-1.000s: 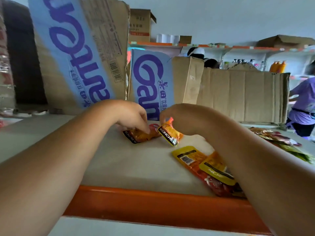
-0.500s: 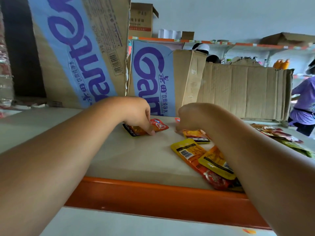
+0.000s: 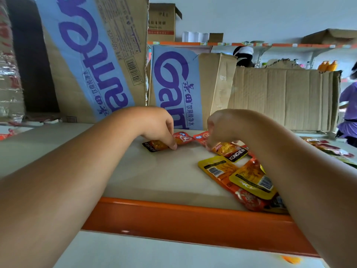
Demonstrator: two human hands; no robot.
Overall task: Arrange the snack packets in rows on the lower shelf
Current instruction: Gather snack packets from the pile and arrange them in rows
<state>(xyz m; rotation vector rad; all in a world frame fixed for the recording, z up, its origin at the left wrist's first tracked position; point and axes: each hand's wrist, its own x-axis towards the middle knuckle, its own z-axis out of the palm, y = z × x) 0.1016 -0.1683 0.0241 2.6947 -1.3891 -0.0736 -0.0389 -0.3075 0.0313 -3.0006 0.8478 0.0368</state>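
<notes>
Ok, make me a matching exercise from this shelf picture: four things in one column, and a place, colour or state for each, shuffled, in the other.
1 left hand
2 yellow packet
3 plain cardboard box
4 shelf edge

A orange
B at the back right of the shelf
C barcode side up
D touching a red-orange packet

Pairs: 1-D, 2-C, 3-B, 4-A.

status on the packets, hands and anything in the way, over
Left hand gripping an orange packet flat on the shelf. Right hand pinching the KONCHEW packet to its right. Loose packets piled by right forearm; boxes close behind.
</notes>
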